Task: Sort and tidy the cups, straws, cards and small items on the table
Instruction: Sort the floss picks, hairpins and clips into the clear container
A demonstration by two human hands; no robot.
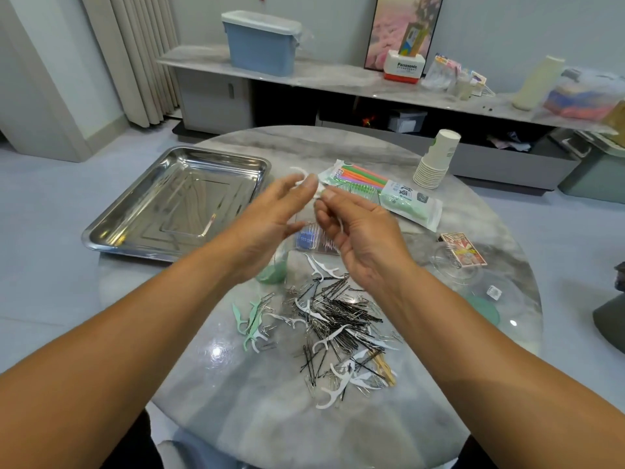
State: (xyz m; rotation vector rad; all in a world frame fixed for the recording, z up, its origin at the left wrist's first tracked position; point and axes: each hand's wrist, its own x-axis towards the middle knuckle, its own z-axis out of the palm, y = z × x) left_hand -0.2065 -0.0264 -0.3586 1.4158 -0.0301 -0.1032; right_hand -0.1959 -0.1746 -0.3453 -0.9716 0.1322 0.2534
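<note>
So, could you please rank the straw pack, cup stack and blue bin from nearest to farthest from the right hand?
1. Straw pack, just beyond the right hand.
2. Cup stack, farther right on the table.
3. Blue bin, on the far shelf.

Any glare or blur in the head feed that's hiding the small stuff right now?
Head view: bright ceiling-light glare spots on the glossy table; the tray mirrors streaky reflections; the left hand is motion-blurred, so its floss pick looks smeared; the right hand is sharper; the pile of pins reads clearly; wide-angle bending at the edges.
</note>
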